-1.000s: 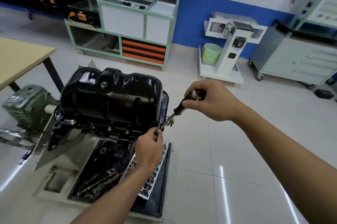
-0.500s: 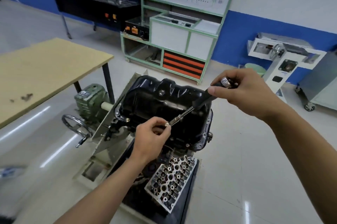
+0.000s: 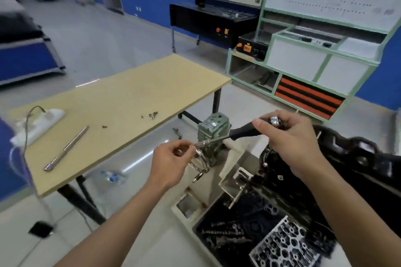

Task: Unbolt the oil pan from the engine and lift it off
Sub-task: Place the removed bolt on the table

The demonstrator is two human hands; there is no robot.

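The black oil pan sits on the engine at the right edge of the head view, partly cut off. My right hand grips the black handle of a socket driver, held in the air left of the pan. My left hand pinches a small bolt at the driver's socket tip. Both hands are off the pan. Several loose bolts lie on the wooden table to the left.
A metal extension bar and a white power strip lie on the table. A green gearbox with a handwheel stands behind my hands. A cylinder head lies in the tray below. Green cabinets line the back.
My view has swung left from the engine toward the table. Both hands came off the pan's edge with the driver, and the left hand pinches the bolt at its tip.
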